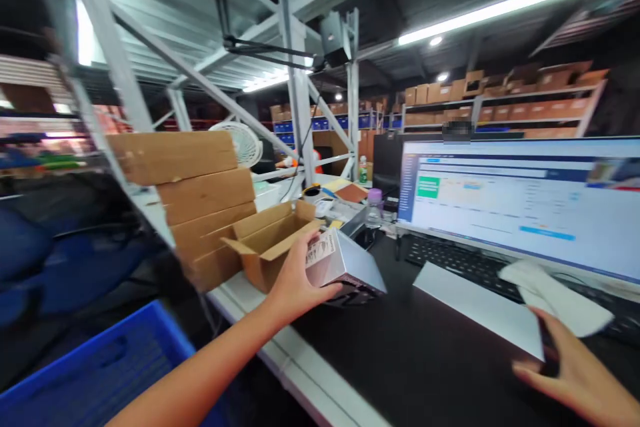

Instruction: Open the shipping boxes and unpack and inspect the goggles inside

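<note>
One blue crate (100, 347) sits low, to the near left of the open carton (261, 269), whose flaps stand spread. Directly left of that carton we have a stack of brown boxes (207, 197), the top one jutting out leftward. Just to the carton's right, our left hand (295, 273) is partly closed around the labelled end of a silver box (353, 263), thumb along the lower edge and fingers over the upper one. We hold this box tilted, its labelled end just beside the carton. Farther right of the carton, toward the back, stands a bottle (374, 211) with a purple cap. A black mat (400, 353) spreads to the carton's right, and we see a keyboard (440, 257) and a lit monitor (500, 193) well off on that side. Well apart from the carton, also rightward, is a pale box (480, 310); farther right lies a white cloth (555, 297). Rightmost from the carton, our right hand (567, 363) curves wide around the pale box's right end, thumb and fingers gripping opposite corners.
</note>
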### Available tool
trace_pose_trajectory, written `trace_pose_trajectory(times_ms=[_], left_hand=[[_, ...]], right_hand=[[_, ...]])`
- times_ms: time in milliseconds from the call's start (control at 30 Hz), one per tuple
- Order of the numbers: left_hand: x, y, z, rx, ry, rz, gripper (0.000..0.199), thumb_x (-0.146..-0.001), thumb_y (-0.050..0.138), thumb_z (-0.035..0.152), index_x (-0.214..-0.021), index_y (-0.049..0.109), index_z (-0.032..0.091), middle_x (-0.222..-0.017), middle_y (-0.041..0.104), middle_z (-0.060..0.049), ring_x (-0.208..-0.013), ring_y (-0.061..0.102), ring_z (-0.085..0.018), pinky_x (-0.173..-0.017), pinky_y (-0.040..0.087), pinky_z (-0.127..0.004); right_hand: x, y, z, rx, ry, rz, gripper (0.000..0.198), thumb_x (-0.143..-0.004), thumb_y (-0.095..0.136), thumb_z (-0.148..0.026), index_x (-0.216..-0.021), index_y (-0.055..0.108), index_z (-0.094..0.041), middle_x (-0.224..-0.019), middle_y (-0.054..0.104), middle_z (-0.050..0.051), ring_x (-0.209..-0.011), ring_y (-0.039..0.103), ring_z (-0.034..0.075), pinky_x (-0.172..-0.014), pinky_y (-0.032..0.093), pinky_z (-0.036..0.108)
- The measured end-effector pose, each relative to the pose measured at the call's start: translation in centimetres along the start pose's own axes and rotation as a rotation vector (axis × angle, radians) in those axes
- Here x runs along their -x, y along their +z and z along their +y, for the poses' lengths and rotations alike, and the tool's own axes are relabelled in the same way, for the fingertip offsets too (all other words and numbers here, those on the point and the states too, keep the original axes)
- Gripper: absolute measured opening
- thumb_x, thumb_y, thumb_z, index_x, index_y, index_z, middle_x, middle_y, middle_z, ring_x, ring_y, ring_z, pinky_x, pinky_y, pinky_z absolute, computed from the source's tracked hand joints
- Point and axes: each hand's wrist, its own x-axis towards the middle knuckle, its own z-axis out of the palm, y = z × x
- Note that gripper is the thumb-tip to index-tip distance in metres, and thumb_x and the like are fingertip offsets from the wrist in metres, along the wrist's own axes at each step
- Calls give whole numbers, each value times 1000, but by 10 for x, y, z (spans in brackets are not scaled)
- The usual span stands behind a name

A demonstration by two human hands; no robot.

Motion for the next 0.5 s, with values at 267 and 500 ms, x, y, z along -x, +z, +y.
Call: trace_pose_trajectory(times_ms=[267, 500], left_hand=[[-39, 43, 27, -140, 116, -20, 90, -68, 78, 42, -143, 36, 16, -146, 45, -18, -137, 45, -36, -118, 35, -59], [-50, 52, 17, -175, 233, -53, 72, -68, 65, 24, -139, 50, 22, -151, 42, -13, -141, 43, -32, -119, 36, -53]], right_hand=[[7, 3, -12, -113, 4, -19, 111, -68, 80, -44, -159, 21, -26, -160, 35, 19, -141, 43, 42, -112, 46, 57], [9, 3, -30, -156, -48, 95, 95, -77, 74, -43, -155, 25, -26, -156, 40, 16, -142, 43, 37, -109, 50, 49]])
